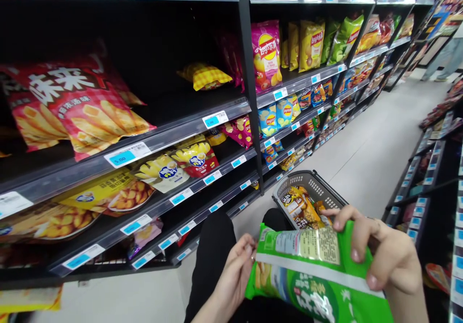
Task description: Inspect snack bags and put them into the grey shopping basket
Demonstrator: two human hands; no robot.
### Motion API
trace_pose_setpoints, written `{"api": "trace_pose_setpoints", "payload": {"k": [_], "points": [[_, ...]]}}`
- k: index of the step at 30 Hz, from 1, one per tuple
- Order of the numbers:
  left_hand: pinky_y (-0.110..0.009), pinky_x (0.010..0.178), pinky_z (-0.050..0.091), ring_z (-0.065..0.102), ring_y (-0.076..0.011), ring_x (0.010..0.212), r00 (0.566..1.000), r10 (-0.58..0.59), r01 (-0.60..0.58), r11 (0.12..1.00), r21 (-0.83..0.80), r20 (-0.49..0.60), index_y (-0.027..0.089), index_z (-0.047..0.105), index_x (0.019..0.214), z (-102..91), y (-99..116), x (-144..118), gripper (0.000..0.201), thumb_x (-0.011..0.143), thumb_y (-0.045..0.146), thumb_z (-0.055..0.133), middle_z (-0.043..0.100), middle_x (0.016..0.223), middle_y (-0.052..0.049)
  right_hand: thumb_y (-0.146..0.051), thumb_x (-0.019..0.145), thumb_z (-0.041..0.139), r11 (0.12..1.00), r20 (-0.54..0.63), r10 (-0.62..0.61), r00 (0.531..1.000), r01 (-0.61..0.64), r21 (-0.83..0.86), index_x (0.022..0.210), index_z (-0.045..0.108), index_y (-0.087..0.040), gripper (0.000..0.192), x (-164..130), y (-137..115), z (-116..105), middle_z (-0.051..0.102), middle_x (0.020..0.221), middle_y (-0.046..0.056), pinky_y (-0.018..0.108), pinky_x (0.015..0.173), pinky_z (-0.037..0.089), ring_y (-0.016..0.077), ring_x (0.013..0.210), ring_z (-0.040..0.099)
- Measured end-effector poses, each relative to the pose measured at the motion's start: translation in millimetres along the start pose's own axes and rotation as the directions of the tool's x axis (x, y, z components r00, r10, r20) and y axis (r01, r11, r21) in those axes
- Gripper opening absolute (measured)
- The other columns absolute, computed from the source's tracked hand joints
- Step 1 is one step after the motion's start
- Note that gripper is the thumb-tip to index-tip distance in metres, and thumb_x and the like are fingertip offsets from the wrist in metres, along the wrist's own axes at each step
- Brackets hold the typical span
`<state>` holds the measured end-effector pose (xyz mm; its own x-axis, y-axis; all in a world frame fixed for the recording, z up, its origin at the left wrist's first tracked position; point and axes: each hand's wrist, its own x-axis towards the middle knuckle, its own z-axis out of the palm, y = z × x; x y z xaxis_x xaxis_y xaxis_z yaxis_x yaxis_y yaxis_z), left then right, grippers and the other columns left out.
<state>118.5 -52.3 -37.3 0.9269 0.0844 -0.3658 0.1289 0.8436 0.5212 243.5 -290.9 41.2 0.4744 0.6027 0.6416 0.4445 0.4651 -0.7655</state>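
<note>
A green snack bag (318, 279) with white lettering and printed panels lies across both my hands at the lower right. My right hand (387, 250) grips its right end, fingers bent over the top face. At the left end, my left hand (237, 270) pinches the bag's edge between thumb and fingers. Just beyond the bag, a grey shopping basket (331, 190) stands on the floor with several orange-yellow snack bags (302, 207) inside. Part of the basket is hidden behind the green bag and my right hand.
Black shelves with price tags (125, 155) run along the left, carrying red snack bags (90, 101), a yellow checked bag (206, 77) and Lay's chip bags (266, 55). Another shelf row (421, 192) borders the aisle floor (369, 144) on the right. A person's legs (443, 60) show far off.
</note>
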Motion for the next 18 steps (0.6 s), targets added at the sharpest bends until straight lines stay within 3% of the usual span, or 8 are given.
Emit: {"api": "trace_pose_setpoints", "payload": {"k": [3, 6, 9, 12, 15, 18], "points": [[-0.022, 0.073, 0.046, 0.062, -0.0132, 0.076, 1.0, 0.007, -0.008, 0.998, 0.064, 0.024, 0.017, 0.061, 0.089, 4.2, 0.9, 1.2, 0.035, 0.058, 0.005, 0.074, 0.064, 0.085, -0.002, -0.019, 0.081, 0.054, 0.999, -0.107, 0.054, 0.993, -0.054, 0.009, 0.071, 0.069, -0.029, 0.02, -6.0, 8.5, 0.4, 0.051, 0.082, 0.005, 0.051, 0.092, 0.039, 0.0293, 0.108, 0.045], [-0.024, 0.077, 0.046, 0.062, -0.0165, 0.083, 0.996, -0.033, 0.022, 0.991, 0.129, 0.079, 0.015, 0.062, 0.097, 6.0, -1.2, -1.0, 0.035, 0.063, 0.01, 0.072, 0.065, 0.09, -0.007, -0.015, 0.079, 0.056, 0.996, -0.256, 0.086, 0.963, -0.083, 0.019, 0.063, 0.065, -0.025, 0.021, -7.3, 20.4, 1.2, 0.047, 0.095, 0.006, 0.049, 0.091, 0.041, 0.0309, 0.116, 0.04], [-0.021, 0.061, 0.047, 0.062, -0.0147, 0.07, 0.987, -0.081, 0.044, 0.967, 0.252, 0.14, 0.013, 0.063, 0.095, 6.2, -6.4, -6.2, 0.029, 0.068, 0.018, 0.071, 0.066, 0.083, -0.007, -0.023, 0.073, 0.067, 0.992, -0.456, 0.116, 0.882, -0.083, 0.09, 0.057, 0.056, -0.021, 0.02, -4.6, 35.3, 2.2, 0.041, 0.099, 0.004, 0.043, 0.092, 0.04, 0.0272, 0.113, 0.042], [-0.019, 0.05, 0.044, 0.058, -0.0126, 0.058, 0.977, -0.094, 0.013, 0.924, 0.383, 0.193, 0.012, 0.066, 0.089, 9.0, -11.2, -12.4, 0.029, 0.065, 0.027, 0.074, 0.065, 0.071, -0.006, -0.037, 0.064, 0.075, 0.975, -0.605, 0.193, 0.773, -0.081, 0.208, 0.056, 0.047, -0.02, 0.034, 0.5, 52.7, 2.4, 0.037, 0.094, 0.002, 0.035, 0.088, 0.043, 0.0215, 0.101, 0.046], [-0.02, 0.049, 0.045, 0.054, -0.0109, 0.05, 0.964, -0.141, -0.002, 0.841, 0.541, 0.223, 0.01, 0.068, 0.074, 15.3, -11.1, -17.2, 0.026, 0.065, 0.034, 0.073, 0.062, 0.06, -0.005, -0.048, 0.058, 0.076, 0.939, -0.632, 0.284, 0.721, -0.077, 0.334, 0.056, 0.042, -0.02, 0.044, 5.6, 69.1, 2.3, 0.037, 0.088, 0.001, 0.031, 0.074, 0.047, 0.0189, 0.086, 0.05], [-0.021, 0.046, 0.043, 0.052, -0.0104, 0.044, 0.955, -0.184, -0.015, 0.751, 0.66, 0.231, 0.009, 0.069, 0.064, 21.4, -6.2, -20.7, 0.028, 0.063, 0.036, 0.073, 0.06, 0.054, -0.005, -0.048, 0.054, 0.078, 0.899, -0.608, 0.343, 0.716, -0.062, 0.434, 0.056, 0.038, -0.02, 0.048, 8.6, 80.9, 4.3, 0.04, 0.085, 0.0, 0.03, 0.07, 0.047, 0.0172, 0.079, 0.051]]}}
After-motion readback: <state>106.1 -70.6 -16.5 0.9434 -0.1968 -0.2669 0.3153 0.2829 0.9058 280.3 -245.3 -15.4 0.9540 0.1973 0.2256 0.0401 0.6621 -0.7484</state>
